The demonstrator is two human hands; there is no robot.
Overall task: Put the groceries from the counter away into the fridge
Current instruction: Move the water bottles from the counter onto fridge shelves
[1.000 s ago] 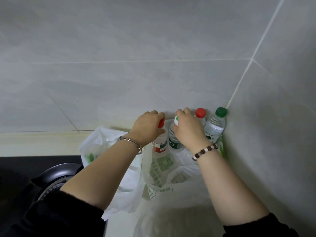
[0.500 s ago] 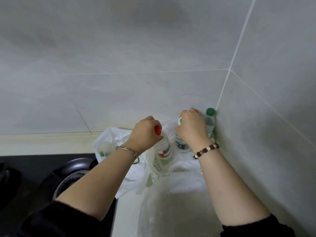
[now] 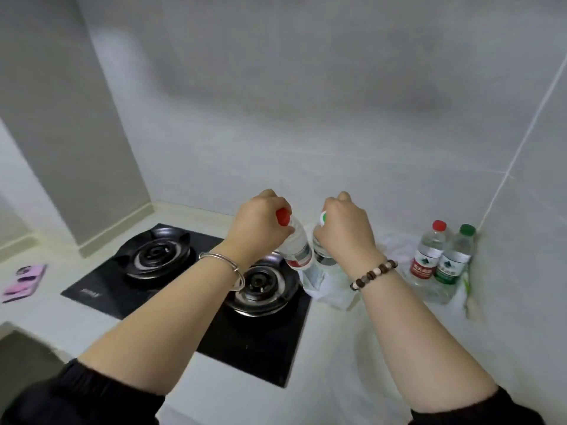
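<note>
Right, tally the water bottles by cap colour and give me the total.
Red caps: 2, the held red-capped bottle in the left hand and the standing red-capped bottle.
Green caps: 2, the standing green-capped bottle and the partly hidden bottle in the right hand, its cap showing only a green-and-white edge.
Total: 4 bottles.

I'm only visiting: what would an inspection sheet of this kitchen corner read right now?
Surface: pale counter with a black two-burner hob set in.
Job's things: red-capped bottle and green-and-white-capped bottle in the hands; red-labelled bottle and green-labelled bottle upright in the corner.
Clutter: crumpled plastic bag beside the hob; pink phone far left.
Grippers: left hand grips the red-capped bottle's top, right hand the green-and-white-capped bottle's.
Cables: nothing seen.
Surroundings: grey tiled walls; no fridge in view.
</note>
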